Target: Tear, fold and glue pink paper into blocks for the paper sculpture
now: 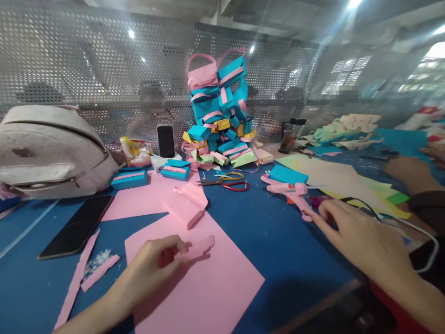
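My left hand (155, 264) pinches a small folded pink paper piece (199, 248) over a large pink sheet (212, 287) lying on the blue table (278, 246). My right hand (358, 234) reaches out to the right with fingers spread, its fingertips at the handle of a pink glue gun (290, 191) that lies on the table. The hand holds nothing. The gun's cable (399, 220) runs off to the right. A half-folded pink paper box (189, 204) rests just beyond the left hand.
A tall pile of blue, pink and yellow paper baskets (220, 116) stands at the back centre. Scissors (231, 183) lie before it. A white bag (52, 150) and a black phone (78, 227) are at left. Coloured sheets (340, 178) and another person's hand (408, 171) are at right.
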`<state>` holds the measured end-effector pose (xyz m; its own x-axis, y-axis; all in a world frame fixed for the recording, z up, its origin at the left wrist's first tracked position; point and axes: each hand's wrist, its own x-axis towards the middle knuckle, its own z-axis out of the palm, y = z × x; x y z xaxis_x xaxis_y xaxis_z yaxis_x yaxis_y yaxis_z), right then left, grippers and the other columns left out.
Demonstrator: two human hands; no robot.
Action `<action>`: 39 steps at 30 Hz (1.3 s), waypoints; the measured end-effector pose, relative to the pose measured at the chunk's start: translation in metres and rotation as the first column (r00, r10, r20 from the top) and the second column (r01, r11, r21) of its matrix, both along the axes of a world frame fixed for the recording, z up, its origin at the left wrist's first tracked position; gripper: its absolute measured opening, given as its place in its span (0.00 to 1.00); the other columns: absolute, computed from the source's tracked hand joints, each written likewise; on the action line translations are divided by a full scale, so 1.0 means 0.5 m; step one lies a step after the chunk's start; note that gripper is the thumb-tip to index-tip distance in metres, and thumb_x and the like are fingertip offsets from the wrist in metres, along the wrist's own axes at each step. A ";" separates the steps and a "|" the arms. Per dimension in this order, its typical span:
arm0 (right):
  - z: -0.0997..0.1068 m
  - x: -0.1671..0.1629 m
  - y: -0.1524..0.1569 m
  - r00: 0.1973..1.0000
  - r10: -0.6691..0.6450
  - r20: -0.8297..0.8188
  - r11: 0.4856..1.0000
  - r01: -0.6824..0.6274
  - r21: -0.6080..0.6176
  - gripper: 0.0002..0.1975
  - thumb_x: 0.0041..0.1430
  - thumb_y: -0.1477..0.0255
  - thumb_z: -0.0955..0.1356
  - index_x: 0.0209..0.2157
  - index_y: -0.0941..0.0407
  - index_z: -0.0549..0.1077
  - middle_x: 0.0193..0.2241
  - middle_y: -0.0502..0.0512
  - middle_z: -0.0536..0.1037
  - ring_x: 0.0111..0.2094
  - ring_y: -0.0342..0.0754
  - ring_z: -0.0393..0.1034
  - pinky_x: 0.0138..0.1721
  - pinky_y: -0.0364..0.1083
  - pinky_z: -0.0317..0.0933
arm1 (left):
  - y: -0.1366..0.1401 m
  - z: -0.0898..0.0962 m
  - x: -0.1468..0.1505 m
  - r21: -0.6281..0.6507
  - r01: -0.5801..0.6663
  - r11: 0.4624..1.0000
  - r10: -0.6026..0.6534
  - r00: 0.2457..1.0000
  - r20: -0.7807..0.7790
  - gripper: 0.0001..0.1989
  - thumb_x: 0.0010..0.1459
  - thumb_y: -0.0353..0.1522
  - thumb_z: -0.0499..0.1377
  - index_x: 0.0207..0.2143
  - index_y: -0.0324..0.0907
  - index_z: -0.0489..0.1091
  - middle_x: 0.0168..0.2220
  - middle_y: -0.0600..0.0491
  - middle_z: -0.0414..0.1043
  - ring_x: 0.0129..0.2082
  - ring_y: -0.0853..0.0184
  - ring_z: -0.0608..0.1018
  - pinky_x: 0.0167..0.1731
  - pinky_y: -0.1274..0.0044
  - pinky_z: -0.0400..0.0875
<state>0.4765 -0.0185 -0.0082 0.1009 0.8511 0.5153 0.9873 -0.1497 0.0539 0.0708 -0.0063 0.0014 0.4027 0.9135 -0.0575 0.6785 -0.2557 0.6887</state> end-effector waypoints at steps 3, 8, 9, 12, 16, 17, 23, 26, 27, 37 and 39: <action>-0.025 0.043 0.027 0.984 0.006 -0.178 1.000 -0.005 0.005 0.28 0.58 0.43 0.54 0.35 0.52 0.68 0.34 0.57 0.78 0.34 0.58 0.74 0.25 0.48 0.57 | 0.006 -0.002 -0.002 -0.006 -0.021 1.000 0.021 1.000 0.002 0.15 0.62 0.41 0.54 0.26 0.42 0.67 0.25 0.57 0.70 0.29 0.67 0.71 0.30 0.77 0.61; -0.041 0.057 0.077 0.864 0.120 -0.488 0.973 -0.201 -0.116 0.24 0.58 0.48 0.63 0.36 0.56 0.75 0.20 0.52 0.76 0.22 0.52 0.72 0.22 0.44 0.58 | 0.003 -0.005 -0.010 0.000 -0.025 1.000 0.025 0.998 0.049 0.16 0.64 0.39 0.52 0.25 0.42 0.65 0.26 0.57 0.70 0.28 0.67 0.71 0.30 0.77 0.60; -0.041 0.054 0.083 0.857 0.164 -0.489 0.967 -0.238 -0.093 0.23 0.58 0.50 0.64 0.32 0.56 0.76 0.16 0.51 0.73 0.19 0.50 0.70 0.20 0.44 0.56 | 0.002 -0.005 -0.012 0.000 -0.029 1.000 0.029 0.997 0.068 0.15 0.64 0.39 0.51 0.25 0.42 0.64 0.26 0.57 0.70 0.28 0.68 0.71 0.29 0.77 0.60; -0.031 0.036 0.087 0.793 0.263 -0.550 0.943 -0.332 -0.028 0.19 0.60 0.56 0.65 0.29 0.56 0.78 0.20 0.52 0.77 0.21 0.50 0.73 0.22 0.43 0.60 | -0.001 -0.004 -0.016 -0.011 -0.047 0.999 0.048 0.993 0.111 0.15 0.65 0.38 0.51 0.26 0.42 0.64 0.25 0.57 0.68 0.28 0.67 0.70 0.30 0.77 0.60; 0.004 -0.002 0.069 0.674 0.225 -0.704 0.925 -0.375 -0.063 0.16 0.62 0.61 0.66 0.39 0.57 0.81 0.40 0.59 0.82 0.45 0.59 0.76 0.39 0.47 0.68 | 0.001 -0.003 -0.017 -0.009 -0.069 0.998 0.070 0.992 0.105 0.15 0.65 0.38 0.50 0.26 0.42 0.63 0.25 0.57 0.68 0.28 0.67 0.70 0.30 0.77 0.60; 0.015 -0.014 0.061 0.652 0.207 -0.729 0.933 -0.356 -0.054 0.17 0.62 0.60 0.66 0.40 0.58 0.80 0.41 0.60 0.81 0.46 0.59 0.75 0.37 0.46 0.68 | 0.002 -0.004 -0.016 -0.009 -0.065 0.998 0.066 0.993 0.102 0.15 0.65 0.38 0.50 0.25 0.42 0.62 0.25 0.57 0.68 0.28 0.67 0.70 0.30 0.77 0.60; 0.053 -0.116 0.028 0.525 0.388 -0.758 0.825 -0.564 0.032 0.17 0.63 0.58 0.65 0.42 0.55 0.78 0.40 0.58 0.80 0.35 0.52 0.75 0.27 0.43 0.68 | 0.008 -0.006 -0.006 -0.068 -0.029 0.997 0.040 0.986 0.159 0.17 0.66 0.40 0.49 0.25 0.43 0.58 0.25 0.57 0.64 0.28 0.67 0.68 0.30 0.78 0.60; 0.052 -0.177 0.036 0.446 0.612 -0.653 0.641 -0.764 0.079 0.13 0.63 0.62 0.65 0.38 0.55 0.77 0.32 0.54 0.79 0.31 0.49 0.73 0.28 0.44 0.67 | 0.005 -0.008 -0.005 -0.077 -0.042 0.996 0.057 0.977 0.207 0.17 0.66 0.42 0.49 0.26 0.44 0.57 0.25 0.57 0.60 0.29 0.67 0.66 0.31 0.78 0.59; 0.048 -0.195 0.043 0.415 0.675 -0.610 0.574 -0.815 0.080 0.11 0.62 0.63 0.64 0.35 0.55 0.75 0.29 0.53 0.77 0.28 0.47 0.72 0.27 0.43 0.66 | 0.004 -0.009 -0.006 -0.076 -0.047 0.996 0.062 0.974 0.220 0.17 0.66 0.42 0.49 0.26 0.44 0.57 0.25 0.58 0.59 0.29 0.67 0.66 0.31 0.79 0.59; -0.027 -0.270 0.091 0.240 0.851 -0.467 0.316 -0.945 0.089 0.17 0.69 0.61 0.56 0.27 0.54 0.62 0.24 0.49 0.67 0.22 0.43 0.62 0.23 0.43 0.55 | 0.009 -0.036 -0.036 -0.178 -0.100 0.979 0.157 0.927 0.342 0.18 0.67 0.45 0.49 0.28 0.44 0.59 0.27 0.57 0.61 0.28 0.68 0.63 0.35 0.79 0.60; -0.027 -0.268 0.089 0.234 0.842 -0.486 0.319 -0.943 0.099 0.19 0.69 0.60 0.55 0.27 0.54 0.62 0.24 0.50 0.67 0.24 0.44 0.63 0.24 0.44 0.56 | 0.011 -0.039 -0.037 -0.194 -0.091 0.977 0.156 0.921 0.356 0.18 0.67 0.44 0.49 0.27 0.44 0.58 0.27 0.58 0.61 0.28 0.69 0.62 0.40 0.78 0.62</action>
<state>0.3425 0.0259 -0.0217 -0.6558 0.5803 0.4829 0.3847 0.8073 -0.4476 0.0523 -0.0010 -0.0182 0.3100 0.9468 -0.0869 0.3880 -0.0425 0.9207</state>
